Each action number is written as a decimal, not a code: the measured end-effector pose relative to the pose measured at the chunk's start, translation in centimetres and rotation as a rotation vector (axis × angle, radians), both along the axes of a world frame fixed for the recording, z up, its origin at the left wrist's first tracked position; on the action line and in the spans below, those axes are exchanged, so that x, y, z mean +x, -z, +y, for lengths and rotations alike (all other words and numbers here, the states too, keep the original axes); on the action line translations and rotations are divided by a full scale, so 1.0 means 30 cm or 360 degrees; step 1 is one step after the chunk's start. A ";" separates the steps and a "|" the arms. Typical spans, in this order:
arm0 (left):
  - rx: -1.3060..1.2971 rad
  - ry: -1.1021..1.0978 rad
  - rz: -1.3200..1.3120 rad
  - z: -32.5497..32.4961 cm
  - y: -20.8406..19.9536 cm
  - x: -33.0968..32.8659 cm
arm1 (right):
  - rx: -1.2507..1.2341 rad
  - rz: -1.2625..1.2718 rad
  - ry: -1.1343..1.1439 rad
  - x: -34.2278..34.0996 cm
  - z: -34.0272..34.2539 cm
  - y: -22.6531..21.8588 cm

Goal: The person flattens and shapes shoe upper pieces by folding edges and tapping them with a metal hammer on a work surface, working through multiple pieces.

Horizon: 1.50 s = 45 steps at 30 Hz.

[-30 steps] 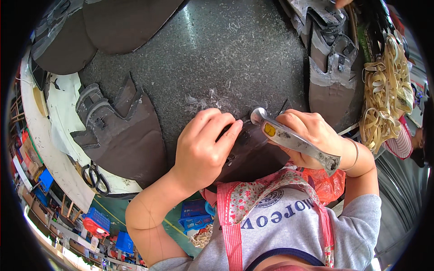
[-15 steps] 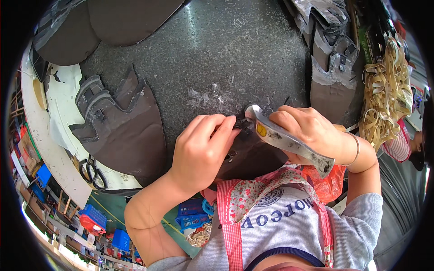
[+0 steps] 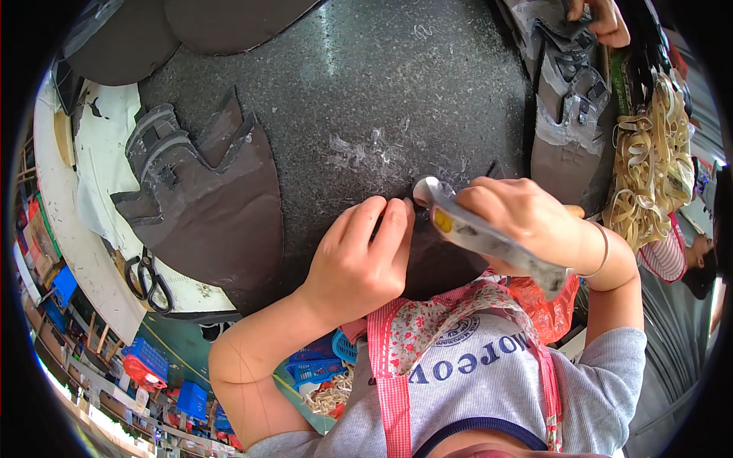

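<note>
My right hand (image 3: 527, 221) is closed round the handle of a metal shoemaker's hammer (image 3: 466, 225). Its round, shiny face points toward the fingertips of my left hand (image 3: 359, 256), and its long curved tail reaches back toward my wrist. Between the hands, against my apron, lies a dark brown sheet piece (image 3: 443, 267), perhaps leather. My left fingers are bent and pressed together at its far edge, just beside the hammer face; my hand hides most of that edge. To the left rests a similar dark piece (image 3: 221, 221) with a notched, layered grey edge.
More dark pieces (image 3: 237, 23) lie at the far left, and a stack with glue-smeared edges (image 3: 569, 137) stands at the right. Another person's hand (image 3: 607, 23) touches that stack. Black scissors (image 3: 149, 282) lie on the left edge; beige bands (image 3: 649, 160) hang at the right.
My left hand has shifted slightly right and its fingers have drawn closer to the hammer face. Another person's hand has come into view at the far right stack.
</note>
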<state>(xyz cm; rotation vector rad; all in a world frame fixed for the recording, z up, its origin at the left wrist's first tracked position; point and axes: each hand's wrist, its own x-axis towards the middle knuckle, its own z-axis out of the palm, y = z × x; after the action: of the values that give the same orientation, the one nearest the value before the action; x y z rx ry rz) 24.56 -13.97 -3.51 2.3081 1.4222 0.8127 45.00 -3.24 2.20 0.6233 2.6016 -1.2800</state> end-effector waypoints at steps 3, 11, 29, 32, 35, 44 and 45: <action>0.0032 -0.0021 -0.0125 0.001 0.017 -0.027 | 0.0022 0.0000 0.0041 -0.008 -0.007 -0.003; 0.0056 -0.0025 -0.0115 -0.030 0.020 -0.022 | 0.0037 0.0029 -0.0065 -0.026 0.014 -0.018; 0.0032 -0.0179 -0.0001 -0.084 0.009 -0.007 | 0.0050 0.0081 -0.0129 -0.089 0.002 -0.046; -0.0164 -0.0211 -0.0310 -0.094 0.021 -0.025 | 0.0032 -0.0187 -0.0277 -0.113 -0.001 -0.045; -0.0187 -0.0371 -0.0420 -0.109 0.040 -0.031 | 0.0067 -0.0127 -0.0272 -0.108 0.001 -0.044; 0.0033 -0.0272 -0.0035 -0.137 0.015 -0.003 | -0.0034 -0.0028 -0.0260 -0.121 0.003 -0.044; 0.0033 -0.0274 -0.0036 -0.140 0.017 0.000 | -0.0034 -0.0030 -0.0262 -0.127 0.000 -0.046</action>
<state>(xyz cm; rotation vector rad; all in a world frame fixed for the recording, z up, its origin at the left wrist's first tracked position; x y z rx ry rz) 24.54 -18.16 -4.01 2.2066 1.6268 0.9024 41.18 -3.24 3.58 0.4052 2.5596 -1.2427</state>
